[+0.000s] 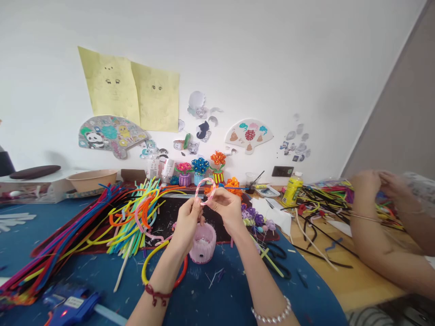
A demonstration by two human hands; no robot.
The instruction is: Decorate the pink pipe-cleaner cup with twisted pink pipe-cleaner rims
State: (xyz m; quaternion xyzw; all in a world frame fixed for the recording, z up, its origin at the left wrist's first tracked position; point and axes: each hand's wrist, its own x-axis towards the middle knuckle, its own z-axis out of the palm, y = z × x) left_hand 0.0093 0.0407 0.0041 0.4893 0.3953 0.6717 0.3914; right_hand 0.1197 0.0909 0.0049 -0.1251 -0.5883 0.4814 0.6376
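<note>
gripping a pink loop (205, 179) together, the left hand (188, 217) and right hand (226, 208) hover near a lilac cup (209, 249).

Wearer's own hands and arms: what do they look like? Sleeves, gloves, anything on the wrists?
No gloves on either hand, and no sleeves in view on the forearms. On the left hand's side, a dark red cord bracelet with short dangling ends. On the right hand's side, a bracelet of round, whitish, pearl-like beads.
</note>
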